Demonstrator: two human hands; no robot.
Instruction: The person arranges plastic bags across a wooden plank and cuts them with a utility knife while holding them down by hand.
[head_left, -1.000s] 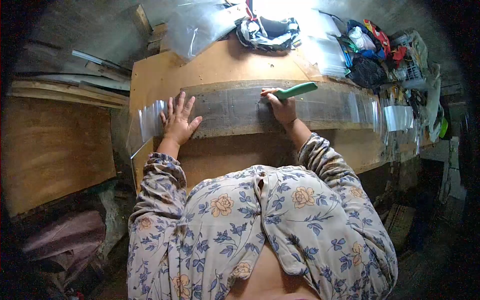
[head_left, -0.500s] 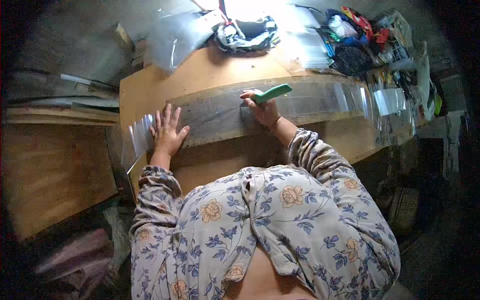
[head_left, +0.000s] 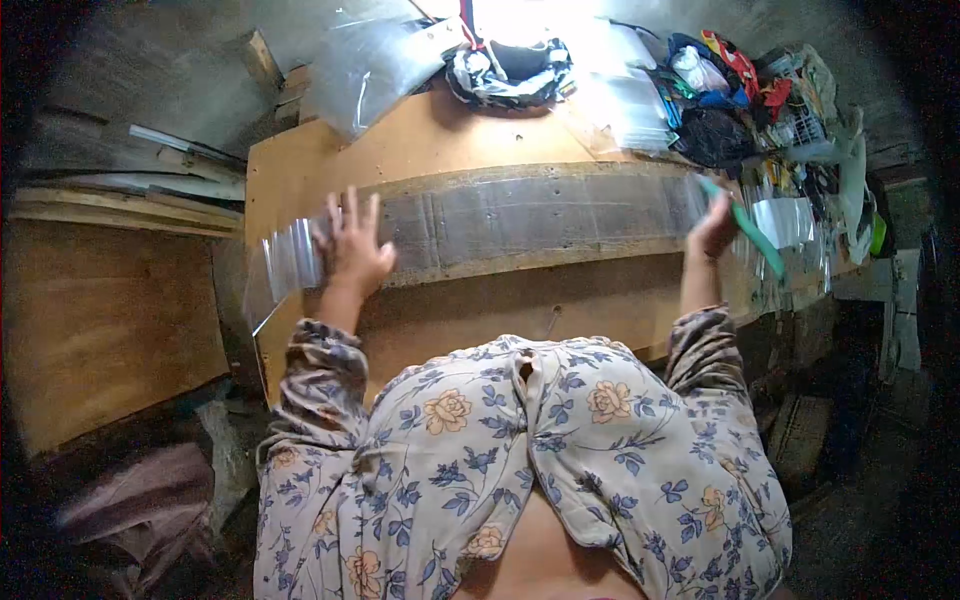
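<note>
Across the wooden table stretches a long strip of clear plastic film [head_left: 500, 215], laid over a darker grey band. My left hand [head_left: 355, 250] rests at its left end, fingers spread, near a bunch of shiny folded film [head_left: 290, 255]. At the right end my right hand [head_left: 712, 235] is closed around a slim green tool [head_left: 757, 240], which slants down to the right past the hand. Motion blurs this hand, and the kind of tool cannot be made out.
A black-and-clear plastic bag [head_left: 510, 75] stands at the table's back under bright light. Clear film sheets [head_left: 635, 115] lie to its right. Further right is a pile of bags and a white basket [head_left: 795, 125]. The wooden tabletop [head_left: 290, 165] has a left edge near my left hand.
My right hand has swept from the strip's middle to its right end with the green tool, which has turned to point down-right. My left hand has shifted slightly right, fingers still spread.
</note>
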